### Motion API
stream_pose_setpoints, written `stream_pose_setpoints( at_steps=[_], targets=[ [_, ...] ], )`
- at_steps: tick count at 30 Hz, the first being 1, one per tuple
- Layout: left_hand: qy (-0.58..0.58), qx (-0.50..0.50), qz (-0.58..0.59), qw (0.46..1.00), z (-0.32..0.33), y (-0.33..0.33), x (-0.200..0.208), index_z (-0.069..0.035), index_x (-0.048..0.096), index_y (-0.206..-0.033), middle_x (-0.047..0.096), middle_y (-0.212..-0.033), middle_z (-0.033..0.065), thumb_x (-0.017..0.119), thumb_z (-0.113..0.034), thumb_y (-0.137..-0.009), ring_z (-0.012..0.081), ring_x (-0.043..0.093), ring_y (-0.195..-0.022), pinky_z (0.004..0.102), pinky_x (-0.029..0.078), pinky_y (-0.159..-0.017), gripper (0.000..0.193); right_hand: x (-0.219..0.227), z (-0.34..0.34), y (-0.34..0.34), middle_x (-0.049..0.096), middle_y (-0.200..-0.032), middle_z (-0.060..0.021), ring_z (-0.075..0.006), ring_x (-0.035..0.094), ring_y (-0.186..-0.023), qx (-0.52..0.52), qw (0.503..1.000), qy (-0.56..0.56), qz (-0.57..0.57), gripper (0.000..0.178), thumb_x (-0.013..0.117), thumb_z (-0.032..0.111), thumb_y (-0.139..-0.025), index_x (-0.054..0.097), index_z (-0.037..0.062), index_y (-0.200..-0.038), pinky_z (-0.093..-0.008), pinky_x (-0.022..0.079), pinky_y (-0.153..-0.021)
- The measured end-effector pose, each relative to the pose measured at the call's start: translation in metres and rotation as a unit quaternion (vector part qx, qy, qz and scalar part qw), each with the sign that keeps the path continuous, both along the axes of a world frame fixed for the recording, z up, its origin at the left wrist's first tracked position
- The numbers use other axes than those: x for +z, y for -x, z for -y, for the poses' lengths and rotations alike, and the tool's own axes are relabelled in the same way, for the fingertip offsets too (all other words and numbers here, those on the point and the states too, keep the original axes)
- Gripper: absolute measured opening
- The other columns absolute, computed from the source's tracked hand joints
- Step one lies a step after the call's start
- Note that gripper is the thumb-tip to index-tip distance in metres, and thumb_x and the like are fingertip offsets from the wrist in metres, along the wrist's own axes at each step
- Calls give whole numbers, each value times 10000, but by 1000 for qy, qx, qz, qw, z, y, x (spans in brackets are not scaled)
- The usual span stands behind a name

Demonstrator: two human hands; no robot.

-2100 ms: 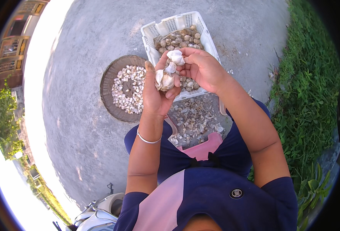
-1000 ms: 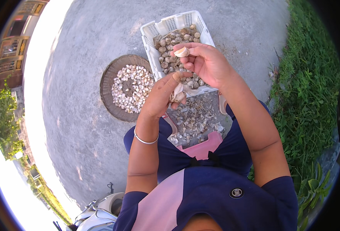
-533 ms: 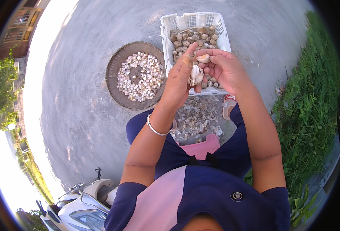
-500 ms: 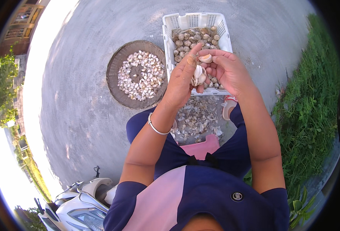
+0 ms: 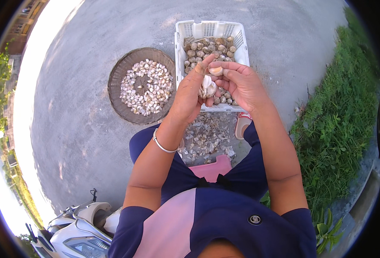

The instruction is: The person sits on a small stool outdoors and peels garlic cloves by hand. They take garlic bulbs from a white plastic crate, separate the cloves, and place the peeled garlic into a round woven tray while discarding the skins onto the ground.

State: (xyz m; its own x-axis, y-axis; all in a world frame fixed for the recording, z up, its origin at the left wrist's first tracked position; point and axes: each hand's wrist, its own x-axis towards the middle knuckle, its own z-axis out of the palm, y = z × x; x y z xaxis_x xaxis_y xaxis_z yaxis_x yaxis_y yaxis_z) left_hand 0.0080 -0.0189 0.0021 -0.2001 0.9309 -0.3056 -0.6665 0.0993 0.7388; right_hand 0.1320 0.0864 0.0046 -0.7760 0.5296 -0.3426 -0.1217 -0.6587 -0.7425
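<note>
Over the near part of a white plastic crate (image 5: 179, 51), my left hand (image 5: 188, 92) is closed around a partly broken garlic bulb (image 5: 207, 87), its white cloves showing. My right hand (image 5: 246, 85) pinches a single garlic clove (image 5: 216, 71) between thumb and fingers, just above the bulb. Whole garlic bulbs (image 5: 218, 46) with brownish skins fill the crate beneath and beyond my hands. To the left of the crate stands a round woven basket (image 5: 114, 101) with many loose garlic cloves (image 5: 155, 92) spread in a ring inside.
Papery garlic skins (image 5: 205, 135) litter the concrete between my feet. A pink plastic stool (image 5: 213, 170) shows between my legs. Green plants (image 5: 327, 112) line the right side. A white scooter (image 5: 80, 236) stands at the lower left.
The whole view has shifted, so crate, basket and hands appear further left and slightly lower. Both hands keep their hold on the bulb and the clove.
</note>
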Motion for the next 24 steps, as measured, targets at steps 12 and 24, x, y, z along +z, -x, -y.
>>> stream_pose_setpoints(
  at_steps=[12,24],
  targets=[
    [21,-19,-6,1000,-3,-1,-5,-33,391,-1367,596,-875,36,320,-492,-978,96,563,-634,196,388,-430,606,-10,4,0,618,-971,-80,-113,592,-819,13,998,-57,0,192,478,17,-885,623,-9,-1009,-230,497,-711],
    [19,-43,142,989,3,10,-7,-18,513,-1200,568,-623,88,207,-554,-971,113,455,-465,222,341,-413,659,-6,-21,-10,619,-825,-49,-102,560,-698,-24,993,-95,73,202,559,130,-895,623,-8,-1029,-248,464,-629]
  ],
)
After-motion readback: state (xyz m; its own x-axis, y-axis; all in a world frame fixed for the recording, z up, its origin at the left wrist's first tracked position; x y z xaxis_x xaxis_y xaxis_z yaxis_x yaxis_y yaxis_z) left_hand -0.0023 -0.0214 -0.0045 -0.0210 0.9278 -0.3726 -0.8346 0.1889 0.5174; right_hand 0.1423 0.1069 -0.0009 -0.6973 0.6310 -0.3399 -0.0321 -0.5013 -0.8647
